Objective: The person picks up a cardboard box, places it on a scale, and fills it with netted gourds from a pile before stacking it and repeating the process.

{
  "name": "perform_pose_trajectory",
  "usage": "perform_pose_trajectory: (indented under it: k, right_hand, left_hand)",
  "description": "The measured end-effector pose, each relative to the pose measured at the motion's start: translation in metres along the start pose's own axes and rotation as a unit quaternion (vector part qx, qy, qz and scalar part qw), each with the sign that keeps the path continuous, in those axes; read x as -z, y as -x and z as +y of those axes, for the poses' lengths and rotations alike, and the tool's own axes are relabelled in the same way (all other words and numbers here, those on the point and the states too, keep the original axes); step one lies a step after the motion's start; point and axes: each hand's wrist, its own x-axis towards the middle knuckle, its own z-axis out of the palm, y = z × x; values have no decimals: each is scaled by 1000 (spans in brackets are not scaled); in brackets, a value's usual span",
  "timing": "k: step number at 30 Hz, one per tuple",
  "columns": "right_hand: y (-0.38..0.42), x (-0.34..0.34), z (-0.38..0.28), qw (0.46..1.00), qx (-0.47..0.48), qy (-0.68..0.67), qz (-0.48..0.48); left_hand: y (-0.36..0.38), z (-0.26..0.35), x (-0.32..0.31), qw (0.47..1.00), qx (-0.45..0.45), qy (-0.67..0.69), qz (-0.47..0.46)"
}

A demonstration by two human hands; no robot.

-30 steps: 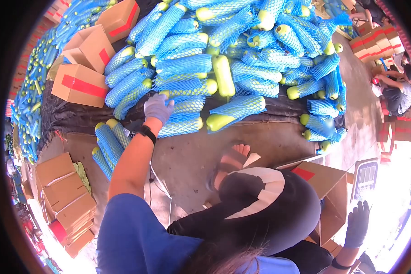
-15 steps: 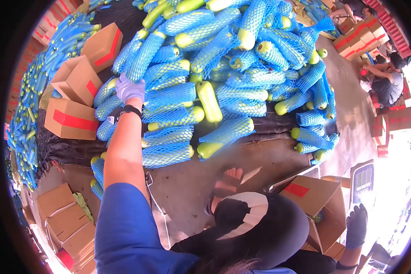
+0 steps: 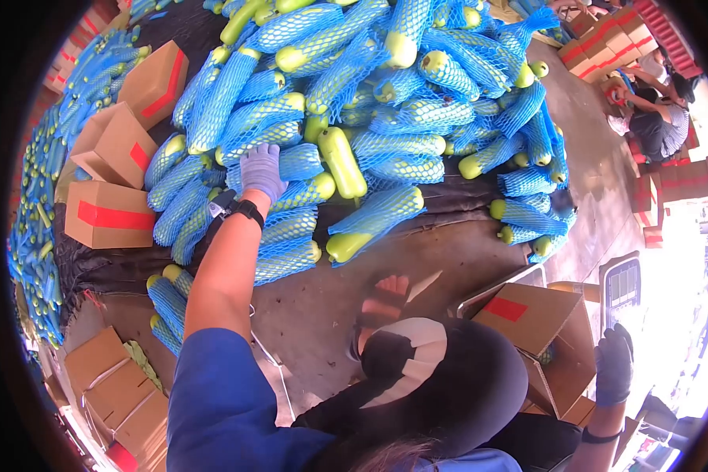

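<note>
My left hand [image 3: 261,169], in a pale purple glove with a black watch at the wrist, reaches out to the near left side of a big pile of green squashes in blue foam netting [image 3: 401,102]. Its fingers curl over one netted squash [image 3: 299,161]. A bare green squash [image 3: 342,161] lies just right of it. My right hand [image 3: 613,366], in a dark glove, hangs low at the right, beside the flap of an open cardboard box [image 3: 543,322], with nothing in it.
Closed cardboard boxes with red tape [image 3: 106,214] stand left of the pile. Flattened cartons [image 3: 110,385] are stacked at lower left. My bent knee [image 3: 448,377] and sandalled foot [image 3: 381,295] fill the middle. Other people [image 3: 653,118] crouch by boxes at upper right.
My left hand went up and left across the pile, then came back down and right onto a nearer netted squash. My right hand stayed by the open box.
</note>
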Motion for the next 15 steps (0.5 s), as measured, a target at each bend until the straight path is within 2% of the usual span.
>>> perform_pose_trajectory:
  k: [2, 6, 8, 9, 10, 11, 12, 13, 14, 15]
  right_hand:
    - [7, -2, 2, 1000, 10, -17, -6]
    - [20, 11, 4, 1000, 4, -8, 4]
    - [20, 19, -1, 1000, 3, -9, 14]
    - [23, 24, -1, 1000, 15, -2, 13]
    - [29, 24, -2, 1000, 24, 4, 14]
    - [32, 22, -7, 1000, 16, 0, 14]
    - [29, 18, -7, 1000, 16, -6, 23]
    - [24, 15, -6, 998, 39, 47, -1]
    - [21, 11, -9, 993, 63, 100, -22]
    - [24, -9, -20, 994, 52, 90, -44]
  left_hand:
    - [4, 1, -4, 1000, -6, -13, 21]
    - [3, -6, -1, 999, -33, 12, -31]
    - [12, -6, 10, 998, -27, 54, -18]
    - [14, -10, 18, 990, -29, 137, -5]
    - [19, -7, 27, 990, -38, 136, -7]
    - [27, -6, 37, 942, -61, 329, -18]
    - [33, -4, 51, 856, -85, 509, -31]
    - [41, 3, 73, 856, -96, 507, -30]
    - [51, 19, 101, 749, -168, 632, -109]
    - [64, 40, 131, 611, -235, 732, -191]
